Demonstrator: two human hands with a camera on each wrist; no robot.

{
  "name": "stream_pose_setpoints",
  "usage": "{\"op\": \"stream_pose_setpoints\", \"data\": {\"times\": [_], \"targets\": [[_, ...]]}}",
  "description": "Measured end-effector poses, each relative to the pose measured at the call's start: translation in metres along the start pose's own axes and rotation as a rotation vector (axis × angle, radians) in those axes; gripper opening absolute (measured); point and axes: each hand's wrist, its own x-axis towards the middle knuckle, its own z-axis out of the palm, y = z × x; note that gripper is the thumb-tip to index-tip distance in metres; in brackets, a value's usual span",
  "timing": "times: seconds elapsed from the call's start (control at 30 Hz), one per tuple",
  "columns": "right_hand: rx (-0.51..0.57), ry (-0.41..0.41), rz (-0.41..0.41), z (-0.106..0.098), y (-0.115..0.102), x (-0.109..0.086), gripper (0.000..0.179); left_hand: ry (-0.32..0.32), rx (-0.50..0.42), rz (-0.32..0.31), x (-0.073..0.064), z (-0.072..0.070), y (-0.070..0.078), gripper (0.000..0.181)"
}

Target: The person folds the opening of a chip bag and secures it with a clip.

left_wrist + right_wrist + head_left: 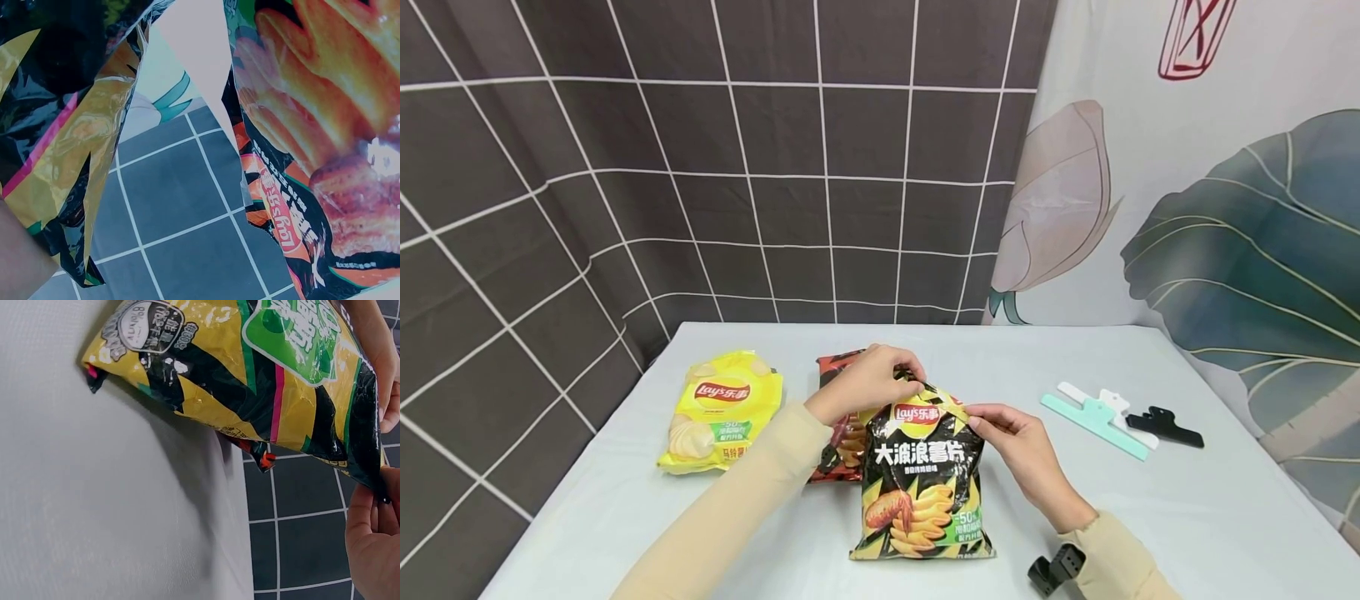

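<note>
A black and yellow bag of Lay's potato chips is held up by its top, its printed front toward me. My left hand pinches the top edge near the left side. At the top right corner, the thumb and fingers of my right hand pinch the edge, which shows close up in the right wrist view, where my right hand grips the dark corner. Partly hidden behind the black bag and left arm is a red chip bag. The left wrist view has the black bag beside the red bag.
A yellow chip bag lies at the left of the white table. Off to the right lie a teal bag clip, a white clip and a black clip. Dark gridded cloth hangs behind the table.
</note>
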Motion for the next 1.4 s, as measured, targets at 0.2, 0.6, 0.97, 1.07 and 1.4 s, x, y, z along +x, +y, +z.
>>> {"op": "stream_pose_setpoints", "data": {"times": [0.2, 0.6, 0.97, 1.07, 1.4], "targets": [[0.024, -0.003, 0.004, 0.001, 0.000, 0.001, 0.031, -0.011, -0.028, 0.002, 0.000, 0.000, -0.001, 0.014], [-0.147, -0.095, -0.046, -0.012, -0.003, 0.004, 0.038, -0.016, -0.030, -0.009, -0.001, 0.000, -0.001, 0.014], [-0.403, -0.037, -0.279, -0.032, 0.006, 0.007, 0.028, -0.023, -0.032, -0.021, -0.003, 0.001, -0.001, 0.015], [-0.502, 0.010, -0.360, -0.043, 0.009, 0.012, 0.025, -0.022, -0.035, -0.024, -0.003, 0.001, -0.001, 0.015], [-0.679, 0.117, -0.433, -0.090, 0.015, 0.029, 0.022, -0.023, -0.045, -0.020, -0.002, 0.002, -0.003, 0.015]]}}
